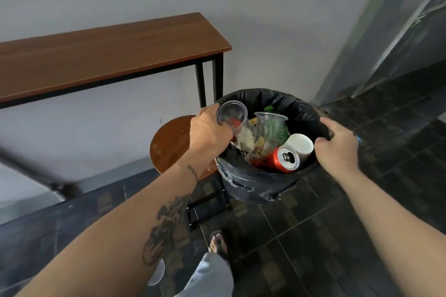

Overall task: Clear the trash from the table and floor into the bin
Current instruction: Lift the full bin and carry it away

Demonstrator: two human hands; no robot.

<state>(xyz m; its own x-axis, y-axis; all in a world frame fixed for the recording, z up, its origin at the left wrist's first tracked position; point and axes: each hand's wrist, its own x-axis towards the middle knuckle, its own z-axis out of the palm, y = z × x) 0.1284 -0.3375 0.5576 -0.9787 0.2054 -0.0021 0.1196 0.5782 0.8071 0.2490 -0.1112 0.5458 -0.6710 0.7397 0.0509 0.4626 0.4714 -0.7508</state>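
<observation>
A bin [255,185] lined with a black bag stands on the dark tiled floor. My left hand [208,129] grips a clear plastic cup [232,113] at the bin's left rim, its mouth tilted over the opening. My right hand [337,148] clasps the bin's right rim. Inside lie a red drink can [283,159], a white paper cup [300,146], another clear cup [270,128] and mixed food scraps and wrappers.
A narrow brown table [103,55] on black legs runs along the grey wall. A round wooden stool [172,144] stands left of the bin. A white scrap [159,272] shows on the floor beneath my left forearm, and my sandalled foot [218,243] is below.
</observation>
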